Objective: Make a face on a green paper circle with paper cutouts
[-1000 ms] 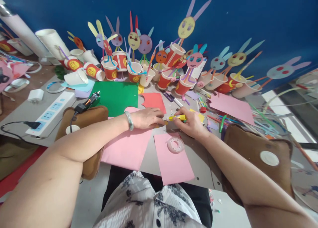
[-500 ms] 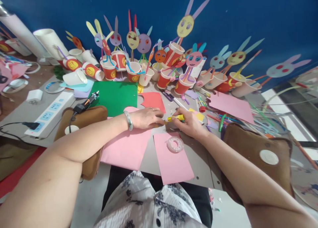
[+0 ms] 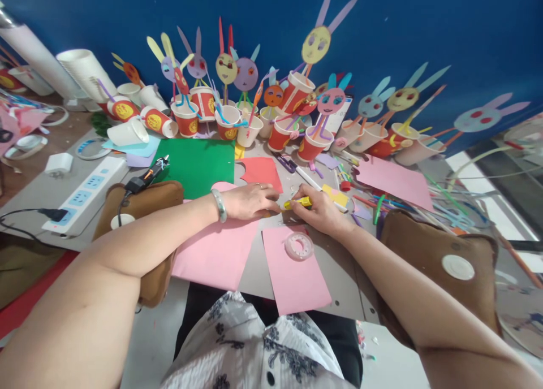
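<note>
My left hand (image 3: 254,201), with a pale green bangle on its wrist, lies palm down with its fingers stretched out. It rests at the upper edge of a large pink sheet (image 3: 216,247). A small yellow-orange scrap shows in part under its fingertips; its shape is hidden. My right hand (image 3: 320,211) is closed around a short yellow marker (image 3: 300,202), whose tip points left toward the left fingertips. Below the hands, a clear roll of tape (image 3: 299,246) sits on a smaller pink sheet (image 3: 297,287). A red paper offcut (image 3: 262,173) lies just beyond the left hand.
Paper cups (image 3: 316,143) with rabbit-faced paper figures line the blue wall. A green sheet (image 3: 195,165) and a power strip (image 3: 85,194) are on the left. Brown warmer bags (image 3: 436,276) flank my arms. Pipe cleaners and another pink sheet (image 3: 394,180) are on the right.
My right hand has shifted slightly to the left and down, bringing the yellow marker a little lower and closer to my left fingertips. The left hand stays put.
</note>
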Demonstrator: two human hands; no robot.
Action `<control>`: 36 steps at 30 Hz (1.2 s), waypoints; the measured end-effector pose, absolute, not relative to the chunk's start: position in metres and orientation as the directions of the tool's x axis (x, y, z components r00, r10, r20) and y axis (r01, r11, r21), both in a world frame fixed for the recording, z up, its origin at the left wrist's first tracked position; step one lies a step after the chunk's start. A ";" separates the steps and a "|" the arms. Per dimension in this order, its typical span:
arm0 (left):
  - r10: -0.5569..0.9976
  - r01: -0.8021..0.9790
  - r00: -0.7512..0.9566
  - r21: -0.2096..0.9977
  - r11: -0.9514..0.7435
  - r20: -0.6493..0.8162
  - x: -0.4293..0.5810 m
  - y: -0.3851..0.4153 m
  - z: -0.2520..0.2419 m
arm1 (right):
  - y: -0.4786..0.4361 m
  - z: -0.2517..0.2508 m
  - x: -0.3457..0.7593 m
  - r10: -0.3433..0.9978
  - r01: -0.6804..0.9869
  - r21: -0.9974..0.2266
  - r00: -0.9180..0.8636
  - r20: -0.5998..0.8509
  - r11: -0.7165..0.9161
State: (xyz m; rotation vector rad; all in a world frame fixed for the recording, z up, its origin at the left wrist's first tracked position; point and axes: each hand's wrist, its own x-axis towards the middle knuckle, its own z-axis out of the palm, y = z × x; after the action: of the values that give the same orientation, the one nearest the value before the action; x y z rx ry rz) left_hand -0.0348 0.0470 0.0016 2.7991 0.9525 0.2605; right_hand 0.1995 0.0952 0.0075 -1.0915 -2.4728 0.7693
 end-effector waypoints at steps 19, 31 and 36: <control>0.606 0.573 0.782 0.215 -0.790 0.144 -0.035 0.047 -0.001 | 0.100 0.010 0.202 0.764 0.534 -0.677 -0.642 0.064 0.506; 0.609 0.575 0.779 0.217 -0.789 0.150 -0.036 0.049 -0.004 | 0.104 0.010 0.204 0.718 0.509 -0.664 -0.694 0.060 0.548; 0.612 0.577 0.779 0.228 -0.785 0.135 -0.036 0.048 -0.002 | 0.103 0.013 0.203 0.704 0.527 -0.636 -0.709 0.038 0.564</control>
State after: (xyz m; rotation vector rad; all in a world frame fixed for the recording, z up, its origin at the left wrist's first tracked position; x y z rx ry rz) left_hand -0.0359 0.0481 -0.0016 2.7973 0.9421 0.3016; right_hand 0.2034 0.1033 0.0126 -1.0161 -2.5129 0.8809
